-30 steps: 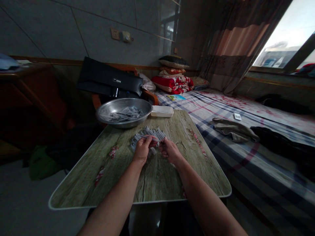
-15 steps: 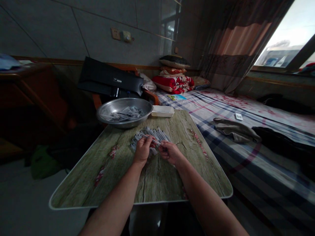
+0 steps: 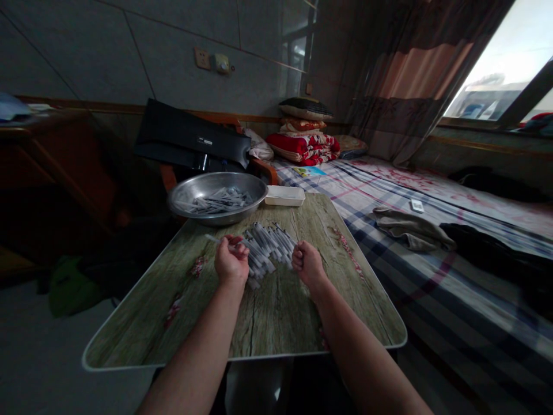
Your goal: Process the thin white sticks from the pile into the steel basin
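My left hand (image 3: 232, 259) is closed around a pale, translucent pen (image 3: 211, 237), whose end sticks out to the upper left. To the right, my right hand (image 3: 307, 263) makes a fist at the edge of the pile. From that fist a thin dark-tipped stick (image 3: 285, 232) seems to reach up and left; where it ends inside the fingers is hidden. Between the hands lies a loose pile of similar whitish pens (image 3: 263, 248) with dark tips. Behind them, a metal basin (image 3: 178, 206) holds many more slender pieces.
A white tray (image 3: 285, 199) stands beside the basin on the wood-patterned table (image 3: 276, 323). Behind the basin is a black monitor-like panel (image 3: 190, 135). Along the table's right side runs a bed with a checked sheet (image 3: 358, 230), a grey cloth (image 3: 408, 227) and folded bedding (image 3: 305, 148).
My hands, earlier together over the pile on one pen, have moved apart. The left went left with a pen, and the right shifted slightly right. More of the pile shows between them.
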The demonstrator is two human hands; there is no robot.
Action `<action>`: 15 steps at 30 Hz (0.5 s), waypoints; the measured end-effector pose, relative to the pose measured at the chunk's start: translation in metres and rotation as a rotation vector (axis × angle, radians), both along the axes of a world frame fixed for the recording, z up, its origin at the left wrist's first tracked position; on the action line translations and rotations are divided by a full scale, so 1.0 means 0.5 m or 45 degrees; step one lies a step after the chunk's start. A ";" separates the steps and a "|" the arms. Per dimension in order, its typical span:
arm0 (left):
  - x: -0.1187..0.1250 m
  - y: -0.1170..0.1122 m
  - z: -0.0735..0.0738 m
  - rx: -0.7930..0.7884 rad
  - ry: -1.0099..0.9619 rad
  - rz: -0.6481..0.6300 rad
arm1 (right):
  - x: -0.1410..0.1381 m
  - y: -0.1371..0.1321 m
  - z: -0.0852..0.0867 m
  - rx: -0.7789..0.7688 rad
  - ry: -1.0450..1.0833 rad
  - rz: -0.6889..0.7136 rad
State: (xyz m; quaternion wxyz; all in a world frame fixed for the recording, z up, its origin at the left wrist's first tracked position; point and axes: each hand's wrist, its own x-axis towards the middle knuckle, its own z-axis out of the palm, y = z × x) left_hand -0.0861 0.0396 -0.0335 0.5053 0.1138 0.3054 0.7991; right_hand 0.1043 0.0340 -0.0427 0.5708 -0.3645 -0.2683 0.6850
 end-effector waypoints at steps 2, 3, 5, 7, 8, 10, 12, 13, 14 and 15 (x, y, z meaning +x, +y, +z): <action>0.020 -0.012 0.007 0.020 0.067 -0.225 | -0.011 -0.007 -0.002 0.092 -0.067 0.064; 0.033 -0.018 0.010 0.016 0.114 -0.341 | -0.017 -0.011 -0.003 0.141 -0.122 0.122; 0.057 -0.029 0.012 -0.036 0.197 -0.510 | -0.029 -0.021 -0.005 0.249 -0.286 0.215; 0.072 -0.034 0.012 -0.096 0.215 -0.579 | -0.037 -0.028 -0.007 0.324 -0.418 0.306; 0.074 -0.035 0.012 -0.109 0.192 -0.601 | -0.039 -0.029 -0.007 0.323 -0.438 0.349; 0.069 -0.035 0.013 -0.092 0.068 -0.676 | -0.037 -0.027 -0.006 0.242 -0.372 0.383; 0.058 -0.034 0.017 -0.070 -0.118 -0.814 | -0.031 -0.020 -0.004 0.136 -0.236 0.288; 0.053 -0.034 0.018 -0.082 -0.207 -0.880 | -0.026 -0.015 -0.003 0.104 -0.168 0.201; 0.050 -0.035 0.019 -0.114 -0.278 -0.927 | -0.022 -0.010 -0.003 0.103 -0.109 0.119; 0.049 -0.036 0.020 -0.160 -0.326 -0.952 | -0.019 -0.006 -0.003 0.117 -0.065 0.047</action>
